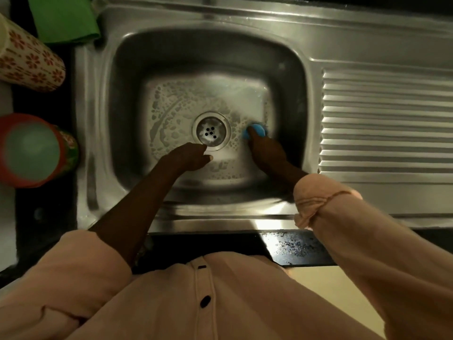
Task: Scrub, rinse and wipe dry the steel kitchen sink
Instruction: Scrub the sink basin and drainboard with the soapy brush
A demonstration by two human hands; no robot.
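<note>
The steel sink (289, 69) fills the middle of the view, its flat bottom covered with white soapy foam around the round drain (211, 131). My right hand (266, 150) grips a blue scrubber (255, 130) and presses it on the bottom just right of the drain. My left hand (188, 157) lies inside the basin at the drain's near left edge, fingers straight and together, holding nothing.
A ribbed steel draining board (387, 123) lies right of the basin. On the dark counter at the left stand a flowered container (29, 60) and a red-rimmed bottle (31, 150). A green cloth (63, 18) lies at the back left.
</note>
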